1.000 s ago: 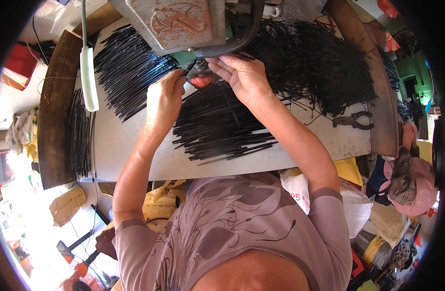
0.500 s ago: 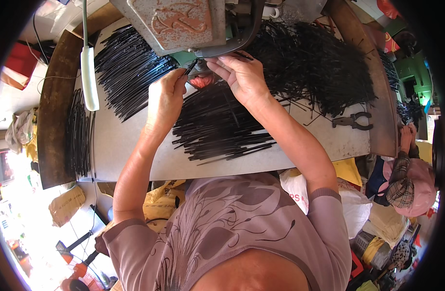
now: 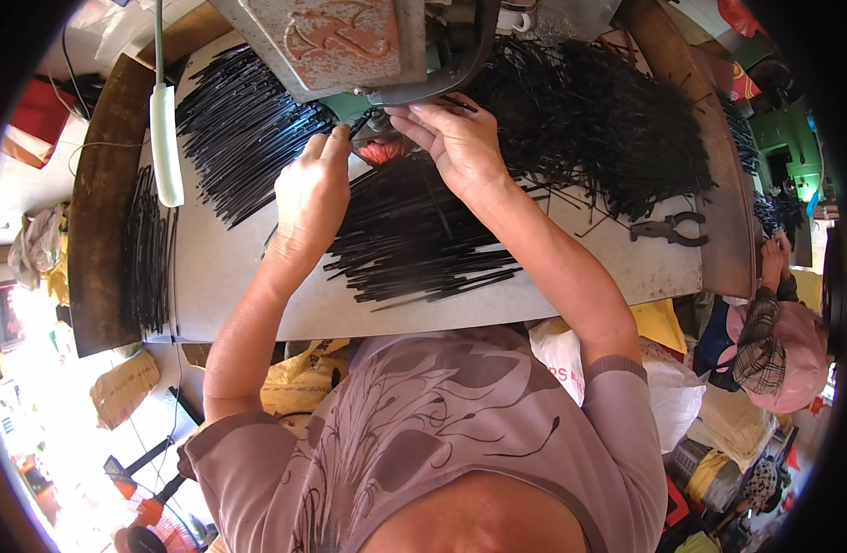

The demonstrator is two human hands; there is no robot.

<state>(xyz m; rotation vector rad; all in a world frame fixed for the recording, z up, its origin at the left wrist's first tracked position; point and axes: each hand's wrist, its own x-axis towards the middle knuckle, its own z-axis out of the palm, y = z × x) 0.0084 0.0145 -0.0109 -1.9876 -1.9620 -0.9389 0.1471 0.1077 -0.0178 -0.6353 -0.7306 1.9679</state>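
Under the machine head [image 3: 349, 41], left hand [image 3: 311, 189] and right hand [image 3: 460, 143] pinching a black rod [image 3: 361, 124] (fingertips partly hidden), each grip narrow.

A pale grey table [image 3: 230, 276] fills the middle of the frame, with a dark brown raised edge along its left side. On it lie loose heaps of thin black rods: one fan [image 3: 243, 129] in the upper left, a narrow bundle [image 3: 147, 249] at the far left edge, a flat pile [image 3: 414, 240] in the centre, and a tangled heap [image 3: 598, 120] in the upper right. Dark pliers [image 3: 668, 229] lie at the right, just beside the tangled heap.
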